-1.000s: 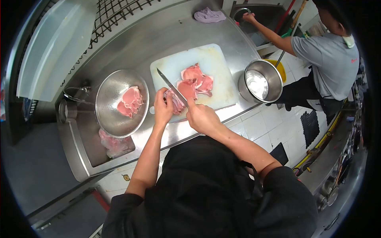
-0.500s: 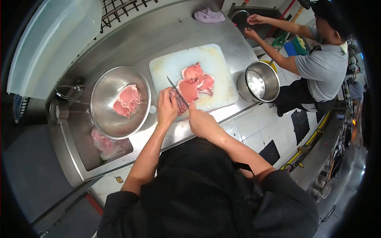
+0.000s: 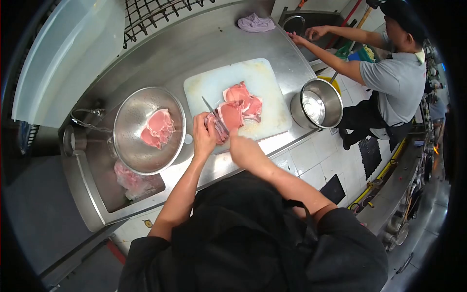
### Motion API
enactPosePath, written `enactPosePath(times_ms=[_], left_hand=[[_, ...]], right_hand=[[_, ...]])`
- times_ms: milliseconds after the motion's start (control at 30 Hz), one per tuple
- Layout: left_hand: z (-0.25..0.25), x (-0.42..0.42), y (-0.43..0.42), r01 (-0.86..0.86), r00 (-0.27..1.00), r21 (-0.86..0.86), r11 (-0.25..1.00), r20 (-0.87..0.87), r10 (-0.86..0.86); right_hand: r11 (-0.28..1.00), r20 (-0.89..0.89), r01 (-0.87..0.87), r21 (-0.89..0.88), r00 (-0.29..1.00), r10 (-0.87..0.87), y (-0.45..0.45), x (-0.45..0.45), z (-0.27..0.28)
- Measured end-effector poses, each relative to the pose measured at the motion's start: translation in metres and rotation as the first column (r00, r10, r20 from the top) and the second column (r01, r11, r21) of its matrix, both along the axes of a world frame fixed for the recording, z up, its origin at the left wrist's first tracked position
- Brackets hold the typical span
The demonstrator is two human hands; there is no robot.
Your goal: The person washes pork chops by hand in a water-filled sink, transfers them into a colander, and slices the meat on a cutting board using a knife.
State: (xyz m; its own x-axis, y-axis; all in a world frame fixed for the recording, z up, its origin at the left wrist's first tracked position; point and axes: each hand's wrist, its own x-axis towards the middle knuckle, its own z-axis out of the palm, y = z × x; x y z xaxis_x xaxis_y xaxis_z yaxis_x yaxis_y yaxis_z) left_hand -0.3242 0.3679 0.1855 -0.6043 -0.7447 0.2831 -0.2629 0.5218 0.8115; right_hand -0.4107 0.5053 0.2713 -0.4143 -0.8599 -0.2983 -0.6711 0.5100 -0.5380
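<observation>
My right hand [image 3: 247,152] is closed round the handle of a kitchen knife [image 3: 208,105], slightly smeared by motion. The blade points away from me and to the left, across a piece of raw meat [image 3: 221,134] at the near left part of the white cutting board [image 3: 272,92]. My left hand [image 3: 204,135] grips that meat from its left side, fingers bent close to the blade. Pink slices of raw meat [image 3: 248,101] lie overlapping on the board just right of the blade. The handle is hidden within my right hand.
Left of the board, a steel colander [image 3: 127,112] with meat slices rests over the sink [image 3: 92,180], which holds bagged meat [image 3: 132,182]. A steel pot [image 3: 333,100] stands at the right. A purple cloth [image 3: 256,23] lies behind. A co-worker [image 3: 396,78] stands at another sink.
My right hand and the knife have shifted slightly, while my left hand stays on the meat. The co-worker's hands have moved closer together. The whole view has shifted a little.
</observation>
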Motion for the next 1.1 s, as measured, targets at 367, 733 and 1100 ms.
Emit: enactPosePath(times_ms=[367, 733, 1100], left_hand=[[0.001, -0.001, 0.002, -0.024, 1.000, 0.001, 1.000, 0.001, 0.024], [-0.007, 0.014, 0.008, -0.142, 0.989, 0.160, 0.977, -0.009, 0.145], [-0.013, 0.014, 0.004, -0.094, 0.996, 0.203, 0.975, 0.026, 0.090]], right_hand=[[0.965, 0.188, 0.027, -0.261, 0.982, 0.023, 0.020, -0.032, -0.045], [0.999, 0.210, -0.023, 0.044, 0.978, 0.013, 0.046, 0.005, 0.008], [0.986, 0.290, 0.103, -0.131, 0.955, -0.061, 0.048, -0.022, 0.014]])
